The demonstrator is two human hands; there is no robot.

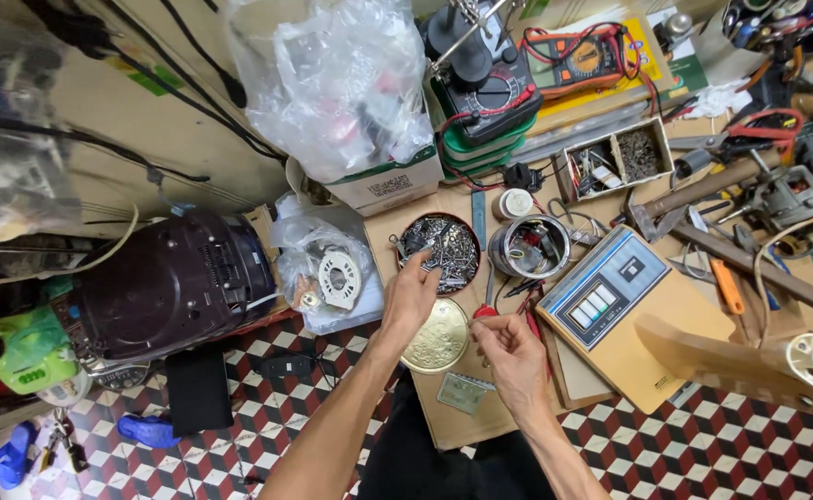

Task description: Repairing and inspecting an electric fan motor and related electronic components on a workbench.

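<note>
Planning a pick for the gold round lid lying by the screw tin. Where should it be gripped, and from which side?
Probably the rim of the gold lid, at the near edge. It lies flat on the wooden board, so the face offers nothing to pinch. The left hand covers its far-left edge, the tin of screws sits just beyond, and the right hand is close on the right; the near side looks freest.

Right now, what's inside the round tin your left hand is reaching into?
The round tin holds a heap of small metal screws. The left hand covers its near edge; its bottom is hidden.
</note>
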